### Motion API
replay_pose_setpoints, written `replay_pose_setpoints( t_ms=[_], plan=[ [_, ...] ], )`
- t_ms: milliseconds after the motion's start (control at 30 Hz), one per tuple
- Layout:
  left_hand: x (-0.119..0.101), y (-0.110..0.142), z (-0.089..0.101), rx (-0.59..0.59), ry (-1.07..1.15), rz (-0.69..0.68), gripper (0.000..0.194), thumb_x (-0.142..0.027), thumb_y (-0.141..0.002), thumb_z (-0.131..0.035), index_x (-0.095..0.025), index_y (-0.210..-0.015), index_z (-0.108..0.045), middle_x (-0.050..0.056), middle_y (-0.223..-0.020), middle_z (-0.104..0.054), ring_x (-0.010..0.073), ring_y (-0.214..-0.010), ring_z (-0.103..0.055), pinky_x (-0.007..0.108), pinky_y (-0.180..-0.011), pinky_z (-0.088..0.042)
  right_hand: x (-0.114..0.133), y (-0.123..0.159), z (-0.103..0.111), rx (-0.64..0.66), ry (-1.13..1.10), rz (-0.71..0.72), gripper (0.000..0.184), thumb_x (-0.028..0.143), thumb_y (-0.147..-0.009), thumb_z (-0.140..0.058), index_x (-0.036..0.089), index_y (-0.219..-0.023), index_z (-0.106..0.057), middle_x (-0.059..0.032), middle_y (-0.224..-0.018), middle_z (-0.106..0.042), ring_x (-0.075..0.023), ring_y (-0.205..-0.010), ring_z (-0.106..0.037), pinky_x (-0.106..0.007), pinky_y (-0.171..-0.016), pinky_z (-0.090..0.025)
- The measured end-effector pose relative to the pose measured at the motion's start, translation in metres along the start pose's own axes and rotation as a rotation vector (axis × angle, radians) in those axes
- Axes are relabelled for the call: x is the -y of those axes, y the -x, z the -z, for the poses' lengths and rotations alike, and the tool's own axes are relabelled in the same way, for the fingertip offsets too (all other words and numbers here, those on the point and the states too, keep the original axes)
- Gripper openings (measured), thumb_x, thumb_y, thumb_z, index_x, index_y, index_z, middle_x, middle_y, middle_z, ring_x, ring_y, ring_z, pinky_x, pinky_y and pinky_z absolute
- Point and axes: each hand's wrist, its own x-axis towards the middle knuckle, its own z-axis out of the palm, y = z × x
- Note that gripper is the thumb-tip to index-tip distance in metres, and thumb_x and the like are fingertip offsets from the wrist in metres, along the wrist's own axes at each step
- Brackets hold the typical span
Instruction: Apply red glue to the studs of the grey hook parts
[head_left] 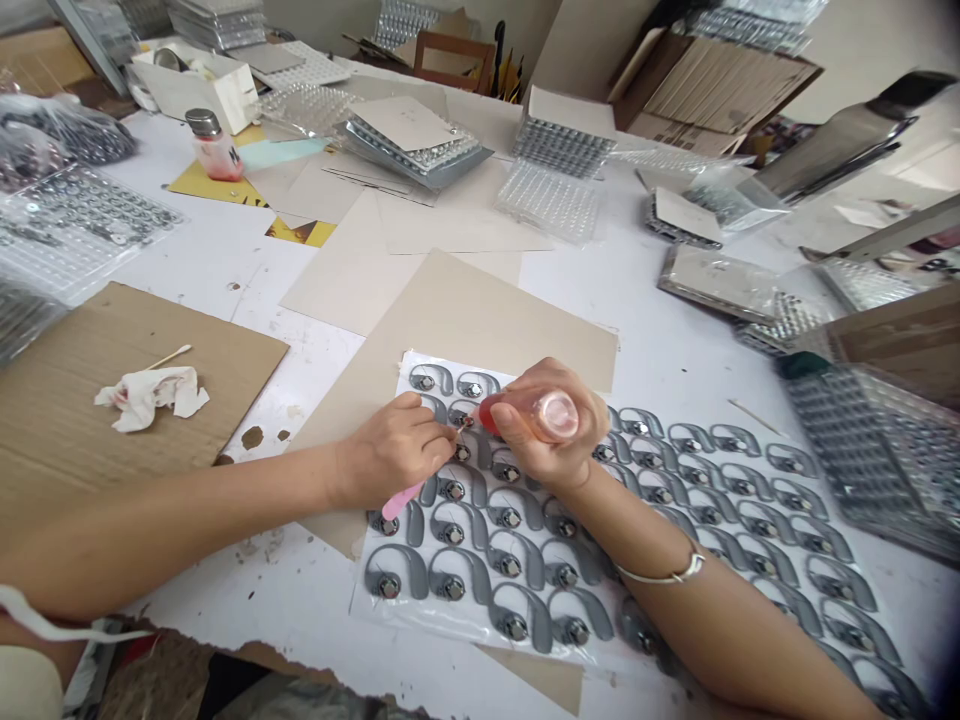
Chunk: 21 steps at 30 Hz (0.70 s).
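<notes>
Your two forearms (675, 590) reach over the white surface (285, 560), and one sheet of grey ear-hooks (547, 580) lies beneath your hands, its pieces too covered to count. Left of that sheet is one brown cardboard (67, 400); beyond it, far left, one open white box (202, 90) holds items you can't make out clearly. Over the sheet's upper left part, your right hand's (555, 465) fingers curl closed around one red-pink bottle (556, 414), base toward you. Beyond the sheet, leftward, one lidded jar (217, 155) shows pinkish-red contents. Beside the bottle, your left hand's (397, 450) fingers pinch one pink-handled tool (401, 500). On the cardboard left of the sheet lie one crumpled tissue (154, 395) and one swab (171, 356).
</notes>
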Motion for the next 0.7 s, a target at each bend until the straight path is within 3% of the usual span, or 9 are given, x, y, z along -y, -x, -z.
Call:
replay_pose_setpoints(
  t_ms=[267, 367, 467, 600, 700],
  plan=[
    [-0.001, -0.002, 0.002, -0.002, 0.003, 0.000, 0.016, -0.008, -0.087, -0.054, -0.013, -0.072, -0.057, 0.004, -0.069, -0.067, 0.0136, -0.060, -0.053, 0.030, -0.060, -0.036, -0.002, 0.003, -0.002, 0.015, 0.013, -0.044, 0.014, 0.027, -0.075, -0.069, 0.021, -0.073, -0.056, 0.0005, -0.061, -0.060, -0.0129, -0.049, -0.054, -0.028, -0.044, -0.044],
    [-0.001, 0.000, 0.002, -0.003, 0.013, 0.000, 0.014, -0.008, -0.087, -0.056, -0.013, -0.074, -0.058, 0.005, -0.070, -0.068, 0.0137, -0.060, -0.053, 0.030, -0.059, -0.037, -0.004, 0.001, -0.001, -0.084, -0.070, -0.141, 0.017, 0.031, -0.076, -0.069, 0.021, -0.072, -0.057, 0.0005, -0.059, -0.060, -0.0129, -0.049, -0.054, -0.028, -0.044, -0.044],
    [-0.001, 0.001, 0.002, 0.002, 0.007, 0.003, 0.011, -0.007, -0.086, -0.058, -0.012, -0.076, -0.059, 0.005, -0.074, -0.069, 0.0130, -0.062, -0.053, 0.029, -0.060, -0.038, -0.014, -0.009, 0.004, -0.264, -0.144, -0.403, 0.028, 0.043, -0.082, -0.064, 0.021, -0.068, -0.054, 0.0011, -0.053, -0.055, -0.0138, -0.046, -0.055, -0.027, -0.040, -0.041],
    [-0.003, 0.000, 0.002, -0.012, -0.024, -0.037, 0.011, -0.006, -0.085, -0.059, -0.011, -0.076, -0.059, 0.008, -0.079, -0.070, 0.0125, -0.060, -0.051, 0.029, -0.059, -0.038, -0.043, -0.029, 0.021, -0.428, -0.285, -0.794, 0.038, 0.060, -0.082, -0.056, 0.024, -0.073, -0.046, 0.0033, -0.049, -0.054, -0.0129, -0.036, -0.048, -0.025, -0.029, -0.027],
    [-0.005, -0.001, 0.001, -0.036, -0.056, -0.060, 0.012, -0.003, -0.081, -0.062, -0.010, -0.073, -0.059, 0.009, -0.077, -0.069, 0.0130, -0.058, -0.050, 0.030, -0.058, -0.038, -0.071, -0.036, 0.037, -0.459, -0.354, -1.049, 0.046, 0.068, -0.077, -0.054, 0.023, -0.077, -0.047, -0.0012, -0.058, -0.063, -0.0099, -0.036, -0.045, -0.022, -0.031, -0.032]
  ],
)
